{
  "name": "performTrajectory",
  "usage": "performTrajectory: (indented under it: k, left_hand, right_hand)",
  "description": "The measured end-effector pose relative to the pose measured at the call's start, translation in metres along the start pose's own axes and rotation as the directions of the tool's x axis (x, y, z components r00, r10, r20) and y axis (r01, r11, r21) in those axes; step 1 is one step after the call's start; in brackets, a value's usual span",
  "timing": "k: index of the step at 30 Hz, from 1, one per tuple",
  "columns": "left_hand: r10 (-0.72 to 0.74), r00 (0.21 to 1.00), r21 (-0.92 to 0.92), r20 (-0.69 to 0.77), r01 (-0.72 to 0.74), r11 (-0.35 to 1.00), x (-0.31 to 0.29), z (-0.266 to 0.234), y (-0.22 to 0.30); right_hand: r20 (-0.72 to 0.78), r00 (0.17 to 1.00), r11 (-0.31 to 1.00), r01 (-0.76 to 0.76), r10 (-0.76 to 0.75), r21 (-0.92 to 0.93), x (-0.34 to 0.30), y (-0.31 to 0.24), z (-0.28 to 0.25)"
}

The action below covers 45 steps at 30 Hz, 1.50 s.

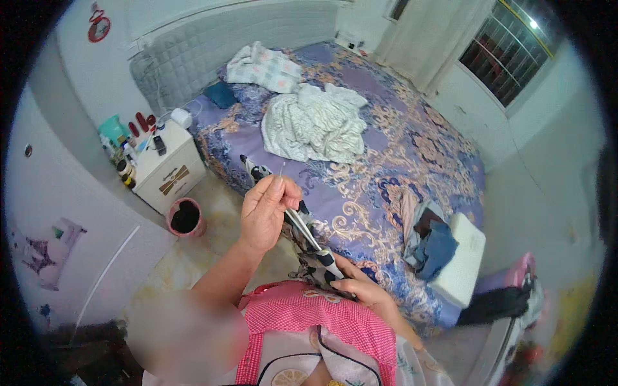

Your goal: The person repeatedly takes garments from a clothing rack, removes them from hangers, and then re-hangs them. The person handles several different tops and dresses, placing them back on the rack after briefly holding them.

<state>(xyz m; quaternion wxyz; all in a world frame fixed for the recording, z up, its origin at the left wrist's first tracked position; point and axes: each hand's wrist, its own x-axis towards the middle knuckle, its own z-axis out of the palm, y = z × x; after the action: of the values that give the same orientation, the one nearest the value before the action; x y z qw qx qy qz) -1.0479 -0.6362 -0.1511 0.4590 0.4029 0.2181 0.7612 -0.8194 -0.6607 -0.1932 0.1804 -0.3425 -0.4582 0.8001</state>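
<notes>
In front of my chest my left hand [265,209] is closed in a pinch on what looks like a white clothes hanger [302,229]. A thin hook-like tip shows above the fingers, and two narrow white bars run down toward my right hand. A black, white and grey patterned garment [306,260] hangs below and around the bars, partly behind my left hand. My right hand [360,283], lower and to the right, grips this garment near the end of the bars. Some of its fingers are hidden by cloth.
A bed [351,212] with a purple floral sheet fills the middle, bearing a crumpled pale blanket [315,125], folded clothes [434,244] and a white pillow-like block [462,257]. To the left stand a cluttered white nightstand [164,168] and a pink bin [198,225].
</notes>
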Motion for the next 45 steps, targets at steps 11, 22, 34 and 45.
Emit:
performTrajectory:
  k: [11, 22, 34, 45]
  left_hand:
    - [0.138, 0.979, 0.281, -0.153, -0.091, 0.956, 0.032, 0.005, -0.017]
    - [0.019, 0.999, 0.505, -0.038, 0.003, 0.863, 0.059, 0.038, -0.051]
    - [0.218, 0.907, 0.655, -0.359, 0.079, 0.752, 0.052, 0.061, -0.086]
    - [0.551, 0.709, 0.721, -0.441, -0.086, 0.688, 0.025, 0.053, -0.099]
  right_hand:
    - [0.1, 0.981, 0.935, 0.187, -0.165, -0.3, 0.063, -0.038, -0.095]
    - [0.419, 0.908, 0.994, 0.031, 0.016, -0.106, 0.1, -0.061, -0.194]
    - [0.545, 0.832, 0.962, 0.052, 0.106, -0.267, 0.156, -0.073, -0.236]
    - [0.679, 0.712, 0.951, 0.054, 0.177, -0.304, 0.186, -0.068, -0.202]
